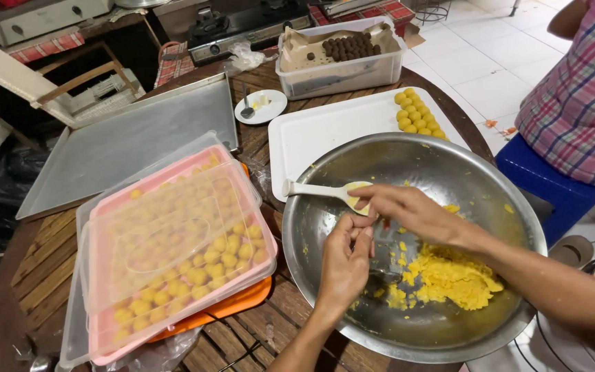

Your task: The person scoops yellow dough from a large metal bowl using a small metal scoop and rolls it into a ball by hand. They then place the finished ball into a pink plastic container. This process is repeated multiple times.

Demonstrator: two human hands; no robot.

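head view, single frame. one white spoon (325, 191) lies level over the near-left rim of one large steel bowl (449, 162), handle end pointing left, bowl end carrying a dab of yellow dough. right hand (408, 210) reaches in from the right; its fingertips (361, 202) are pressed together, pinching the spoon's bowl end. left hand (346, 258) comes up from below, fingers (365, 231) curled and closed together just under the right fingertips, touching them; cannot tell if a dough piece sits between them.

inside the steel bowl: one loose mound of yellow dough (452, 275) at the lower right, with scattered crumbs around it.

behind the bowl, touching its far rim: one white tray (325, 131) with a cluster of yellow dough balls (418, 114) in its far right corner, about thirteen counted, in two rows.

beyond the tray: one clear plastic tub (342, 72) lined with brown paper, holding a pile of dark brown balls (349, 47); count not readable.

left of the tub: one small white saucer (262, 105) with one small spoon on it.

left of the bowl: one pink container (173, 255) full of yellow balls, too many to count through one translucent lid (166, 227) lying tilted on top; one orange tray edge (235, 306) shows beneath.

further left: one bare metal baking sheet (132, 141).

all on a slatted wooden table (43, 269). at upper right, another person in a plaid shirt (580, 96) sits on one blue stool (545, 182).
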